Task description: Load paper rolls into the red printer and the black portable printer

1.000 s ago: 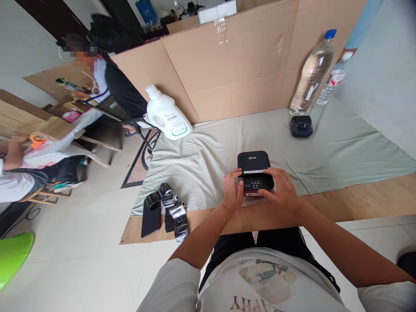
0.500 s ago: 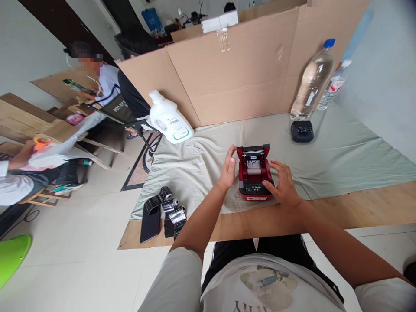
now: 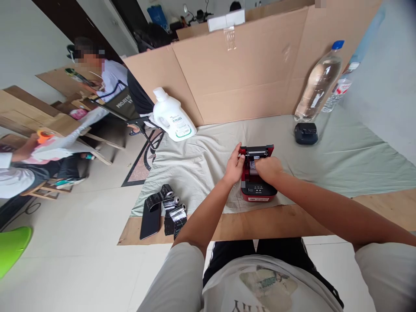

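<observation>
I log one red-and-black printer (image 3: 258,190), lid raised, on the pale cloth (image 3: 211,173); the left hand (image 3: 234,167), partly open, fingers extended, at the left edge of the printer's lid, whether it grips I cannot tell; the right hand (image 3: 270,169), fingers curled, reaching down into the printer's open compartment, fingertips hidden, so I cannot tell what it has hold of; left of the printer and nearer the wearer, rolls of black film (image 3: 178,212) and a dark phone (image 3: 150,223), partly overlapped by the film; beyond the printer to the left, a white jug (image 3: 175,119); beyond it to the right, a small black case (image 3: 306,133), with a blue-capped bottle (image 3: 320,84) behind; farthest from the printer, a cardboard panel (image 3: 243,82), upright.
</observation>
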`<state>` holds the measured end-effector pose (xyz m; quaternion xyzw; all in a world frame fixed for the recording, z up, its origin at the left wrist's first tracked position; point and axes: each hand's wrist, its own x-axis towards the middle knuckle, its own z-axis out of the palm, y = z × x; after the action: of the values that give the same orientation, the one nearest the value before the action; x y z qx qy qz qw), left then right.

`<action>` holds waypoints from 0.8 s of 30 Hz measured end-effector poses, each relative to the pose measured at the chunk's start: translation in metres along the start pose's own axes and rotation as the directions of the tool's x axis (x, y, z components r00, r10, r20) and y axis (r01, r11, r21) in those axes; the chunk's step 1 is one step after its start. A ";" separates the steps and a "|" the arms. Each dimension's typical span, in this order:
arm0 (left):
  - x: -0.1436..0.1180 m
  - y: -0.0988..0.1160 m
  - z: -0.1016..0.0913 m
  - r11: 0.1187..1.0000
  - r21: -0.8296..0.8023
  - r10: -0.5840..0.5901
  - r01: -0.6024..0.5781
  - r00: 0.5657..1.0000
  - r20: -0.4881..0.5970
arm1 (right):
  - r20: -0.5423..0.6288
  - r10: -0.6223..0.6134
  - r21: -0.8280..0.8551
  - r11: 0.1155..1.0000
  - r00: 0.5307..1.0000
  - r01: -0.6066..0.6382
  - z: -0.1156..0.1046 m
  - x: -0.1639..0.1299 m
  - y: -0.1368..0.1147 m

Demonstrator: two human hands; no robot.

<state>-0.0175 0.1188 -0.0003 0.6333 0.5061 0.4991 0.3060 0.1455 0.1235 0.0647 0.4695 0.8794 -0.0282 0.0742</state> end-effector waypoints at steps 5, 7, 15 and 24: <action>0.000 0.000 -0.002 0.998 0.048 0.051 -0.050 0.999 -0.014 | -0.049 -0.006 -0.051 0.999 0.999 0.004 0.002 -0.008 0.009; 0.000 0.003 -0.003 0.994 0.081 0.077 -0.076 0.997 -0.012 | -0.076 -0.001 -0.013 1.000 0.997 0.000 0.000 -0.021 0.010; -0.020 0.029 -0.010 0.895 0.326 0.295 -0.303 0.953 0.074 | -0.433 -0.219 0.064 0.960 0.874 0.272 0.025 -0.081 0.003; -0.063 0.023 -0.006 0.819 0.430 0.328 -0.379 0.925 0.190 | -0.624 -0.235 -0.010 0.956 0.745 0.292 0.045 -0.090 -0.001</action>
<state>-0.0152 0.0518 0.0019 0.7962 0.4659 0.3785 0.0761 0.1981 0.0437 0.0344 0.3265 0.9099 0.0783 -0.2436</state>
